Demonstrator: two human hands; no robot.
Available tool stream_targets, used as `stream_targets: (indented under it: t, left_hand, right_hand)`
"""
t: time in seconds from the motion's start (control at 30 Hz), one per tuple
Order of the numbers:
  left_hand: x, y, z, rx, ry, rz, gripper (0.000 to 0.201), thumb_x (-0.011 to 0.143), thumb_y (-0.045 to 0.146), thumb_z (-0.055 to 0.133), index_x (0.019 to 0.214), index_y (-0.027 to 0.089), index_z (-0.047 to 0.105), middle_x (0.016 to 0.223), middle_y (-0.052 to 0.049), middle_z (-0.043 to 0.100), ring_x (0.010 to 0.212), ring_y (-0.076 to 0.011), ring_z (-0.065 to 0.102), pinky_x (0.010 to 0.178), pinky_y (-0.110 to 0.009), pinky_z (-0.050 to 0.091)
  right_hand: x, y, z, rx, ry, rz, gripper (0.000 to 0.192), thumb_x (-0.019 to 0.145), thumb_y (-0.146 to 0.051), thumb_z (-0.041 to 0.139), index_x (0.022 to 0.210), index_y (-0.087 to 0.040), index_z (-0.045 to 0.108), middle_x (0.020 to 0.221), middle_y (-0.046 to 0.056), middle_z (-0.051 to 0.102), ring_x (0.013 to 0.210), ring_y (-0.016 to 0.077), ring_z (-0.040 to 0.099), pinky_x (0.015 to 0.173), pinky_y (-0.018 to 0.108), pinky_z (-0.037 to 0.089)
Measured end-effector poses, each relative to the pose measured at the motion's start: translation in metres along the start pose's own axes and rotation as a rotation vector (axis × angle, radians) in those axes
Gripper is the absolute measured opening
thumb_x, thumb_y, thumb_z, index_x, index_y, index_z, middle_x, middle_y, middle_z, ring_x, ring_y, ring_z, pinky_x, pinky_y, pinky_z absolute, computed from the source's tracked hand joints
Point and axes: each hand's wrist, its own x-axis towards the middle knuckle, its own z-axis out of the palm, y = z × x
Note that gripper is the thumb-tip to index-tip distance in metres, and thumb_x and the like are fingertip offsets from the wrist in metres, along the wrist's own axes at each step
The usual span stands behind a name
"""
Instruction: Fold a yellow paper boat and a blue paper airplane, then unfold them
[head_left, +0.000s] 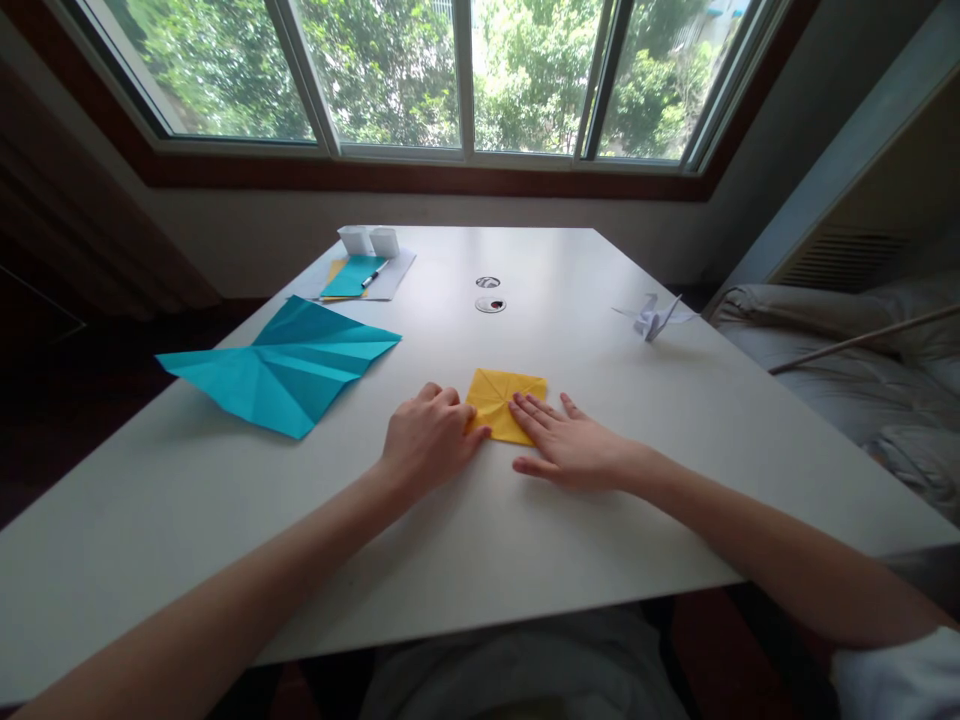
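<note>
A yellow sheet of folded paper (pixel 496 402) lies flat on the table in front of me, with crease lines meeting near its middle. My left hand (pixel 431 435) is closed at its left edge, fingers curled and thumb along the lower left corner. Flat on the paper's right part rest the fingers of my right hand (pixel 566 440), stretched out, with the thumb apart on the table. The paper's right corner is partly hidden under that hand. To the left lies a large creased turquoise sheet (pixel 289 365), its edges slightly raised.
A white folded paper crane (pixel 651 318) stands at the right on the white table (pixel 480 540). Two small white boxes (pixel 369 241), some paper sheets (pixel 352 275) and a pen (pixel 374 274) are at the far left. Round inserts (pixel 490 305) sit mid-table; a sofa (pixel 817 340) is right.
</note>
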Motion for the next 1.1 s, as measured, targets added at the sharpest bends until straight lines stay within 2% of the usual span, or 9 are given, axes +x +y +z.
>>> stream_targets:
  t: [0.17,0.3,0.4,0.53,0.67,0.77,0.9,1.03,1.1]
  left_hand:
    - [0.000,0.000,-0.001,-0.029,0.026,0.001,0.032,0.082,0.045,0.047,0.084,0.021,0.068,0.091,-0.005,0.066,0.092,-0.0249,0.054,0.061,-0.032,0.045]
    - [-0.002,0.002,0.000,-0.050,0.037,0.021,0.032,0.083,0.044,0.046,0.083,0.018,0.066,0.098,-0.006,0.067,0.102,-0.0258,0.054,0.070,-0.035,0.049]
    - [-0.003,0.005,0.000,-0.058,0.024,0.048,0.033,0.085,0.042,0.043,0.088,0.017,0.065,0.101,-0.007,0.067,0.110,-0.0274,0.051,0.078,-0.038,0.049]
    - [-0.006,0.007,-0.001,-0.138,0.001,0.216,0.032,0.089,0.036,0.039,0.105,0.018,0.060,0.108,-0.008,0.063,0.115,-0.0251,0.048,0.088,-0.038,0.046]
    - [-0.008,0.004,-0.004,-0.265,-0.019,0.479,0.029,0.090,0.028,0.037,0.108,0.022,0.058,0.115,-0.005,0.061,0.111,-0.0193,0.053,0.093,-0.035,0.043]
    - [-0.008,0.002,-0.006,-0.284,-0.042,0.547,0.028,0.090,0.025,0.037,0.107,0.020,0.059,0.113,-0.007,0.062,0.105,-0.0187,0.057,0.092,-0.034,0.043]
    - [-0.008,0.001,-0.007,-0.245,-0.088,0.538,0.029,0.088,0.027,0.038,0.108,0.020,0.058,0.114,-0.008,0.061,0.104,-0.0210,0.057,0.090,-0.035,0.043]
    - [-0.009,0.000,-0.009,-0.255,-0.115,0.534,0.028,0.087,0.028,0.041,0.109,0.020,0.058,0.114,-0.009,0.060,0.103,-0.0226,0.056,0.090,-0.038,0.044]
    - [-0.009,0.001,-0.009,-0.265,-0.121,0.530,0.028,0.086,0.030,0.044,0.109,0.021,0.058,0.112,-0.010,0.059,0.109,-0.0252,0.051,0.091,-0.039,0.043]
  right_hand:
    - [0.003,0.026,-0.008,-0.002,0.003,0.160,0.084,0.081,-0.070,0.011,0.143,-0.014,0.004,0.149,0.007,0.005,0.137,0.0259,0.004,0.107,0.056,0.001]
    - [0.004,0.026,-0.014,-0.030,0.091,0.194,0.084,0.081,-0.069,0.010,0.143,-0.012,0.007,0.149,0.008,0.005,0.137,0.0253,0.002,0.107,0.056,0.002]
    - [0.002,0.013,-0.015,-0.050,0.148,0.067,0.080,0.083,-0.067,0.013,0.143,-0.014,0.007,0.149,0.007,0.005,0.137,0.0242,0.000,0.107,0.055,0.000]
    - [-0.001,0.002,-0.012,0.006,0.045,-0.165,0.071,0.086,-0.062,0.016,0.143,-0.020,0.009,0.149,0.005,0.010,0.137,0.0219,0.006,0.109,0.050,-0.001]
    - [-0.003,0.005,-0.009,0.057,-0.031,-0.201,0.070,0.087,-0.061,0.019,0.143,-0.020,0.010,0.149,0.005,0.009,0.137,0.0227,0.006,0.109,0.047,0.001]
    - [-0.003,0.010,-0.010,0.077,-0.060,-0.205,0.069,0.087,-0.061,0.019,0.143,-0.021,0.010,0.149,0.004,0.009,0.137,0.0226,0.005,0.110,0.046,0.002]
    - [0.003,0.020,-0.013,0.077,-0.055,-0.136,0.069,0.087,-0.062,0.017,0.143,-0.022,0.009,0.149,0.003,0.009,0.137,0.0225,0.006,0.109,0.048,0.002]
    - [0.013,0.039,-0.016,0.034,0.020,0.032,0.072,0.085,-0.064,0.015,0.143,-0.021,0.009,0.149,0.005,0.010,0.137,0.0249,0.008,0.108,0.054,0.002]
    - [0.016,0.047,-0.018,0.011,0.051,0.104,0.073,0.085,-0.064,0.015,0.143,-0.020,0.010,0.149,0.006,0.011,0.137,0.0256,0.008,0.107,0.055,0.003]
